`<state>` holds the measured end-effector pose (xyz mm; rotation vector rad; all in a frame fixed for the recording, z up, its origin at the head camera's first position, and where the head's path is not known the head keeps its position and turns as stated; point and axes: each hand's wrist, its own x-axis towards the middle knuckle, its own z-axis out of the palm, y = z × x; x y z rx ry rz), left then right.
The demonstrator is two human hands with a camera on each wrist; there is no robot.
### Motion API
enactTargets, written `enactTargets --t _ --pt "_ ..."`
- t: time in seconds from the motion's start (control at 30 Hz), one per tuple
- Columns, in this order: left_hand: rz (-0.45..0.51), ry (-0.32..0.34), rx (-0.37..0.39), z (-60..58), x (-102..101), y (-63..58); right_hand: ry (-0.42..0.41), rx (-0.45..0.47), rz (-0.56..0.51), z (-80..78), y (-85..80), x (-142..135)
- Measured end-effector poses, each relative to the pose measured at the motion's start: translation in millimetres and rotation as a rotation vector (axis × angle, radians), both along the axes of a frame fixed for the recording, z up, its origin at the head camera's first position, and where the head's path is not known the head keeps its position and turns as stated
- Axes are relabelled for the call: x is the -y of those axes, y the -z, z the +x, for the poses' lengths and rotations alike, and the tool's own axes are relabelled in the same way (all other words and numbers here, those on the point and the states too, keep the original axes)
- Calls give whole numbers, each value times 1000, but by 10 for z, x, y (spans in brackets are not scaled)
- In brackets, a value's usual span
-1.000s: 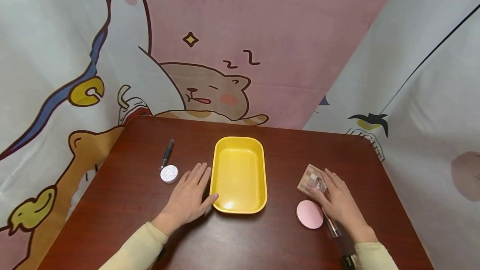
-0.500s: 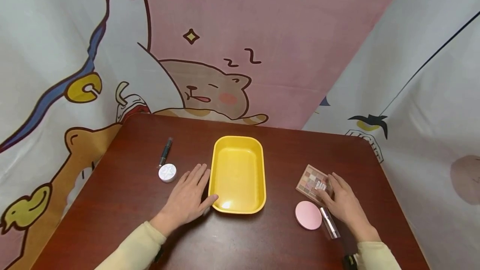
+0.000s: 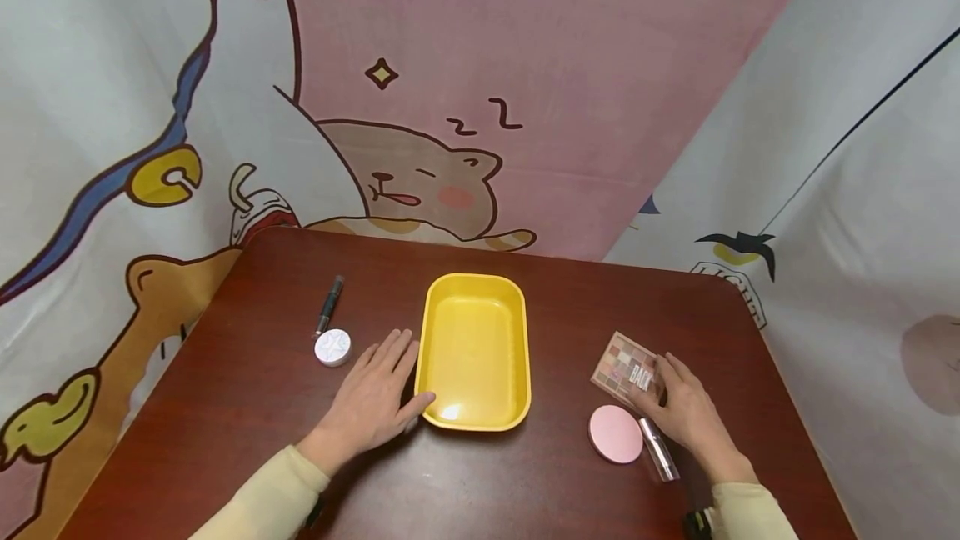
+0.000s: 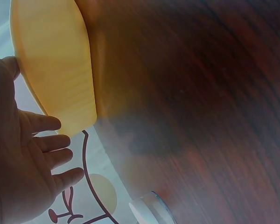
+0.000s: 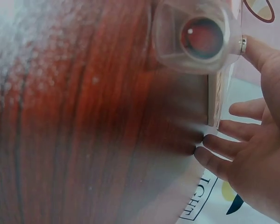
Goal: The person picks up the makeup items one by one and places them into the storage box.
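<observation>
My left hand (image 3: 371, 398) lies beside a yellow plastic tray (image 3: 422, 357), fingers extended along its left side and thumb at the rim. The left wrist view shows the tray's outer wall (image 4: 56, 60) by the spread fingers. On the right, an eyeshadow palette (image 3: 621, 363) lies flat. My right hand (image 3: 686, 407) is at its right corner, thumb at the near side and fingertips by the far edge. In the right wrist view those fingers are nearly straight, next to the palette's edge (image 5: 214, 100). A clear-ended lipstick tube (image 5: 203, 39) shows near the thumb.
A pink round compact (image 3: 615, 434) sits just below the palette, touching close to the lipstick tube (image 3: 660, 450). Left of the tray are a white round case with a star (image 3: 333, 347) and a slim dark pencil-like stick (image 3: 329, 305). Printed cloth hangs behind the table.
My right hand has drawn slightly right and back over the palette, uncovering more of its printed lid. The left hand and tray keep their places apart from a slight view shift.
</observation>
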<state>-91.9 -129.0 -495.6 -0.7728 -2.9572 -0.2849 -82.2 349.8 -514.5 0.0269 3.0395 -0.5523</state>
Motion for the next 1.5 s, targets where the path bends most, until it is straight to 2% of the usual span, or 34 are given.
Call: enactTargets --t 0.53,0.73,1.13,1.5 --pt "-3 6 -6 -17 6 10 -42 62 21 -52 3 -51" --pt "2 11 -13 -14 -1 14 -58 46 32 -48 21 -58" --pt "-6 1 19 -9 10 23 -57 47 12 -31 21 -63" --pt "15 5 8 -23 25 23 -56 20 4 -54 30 -64"
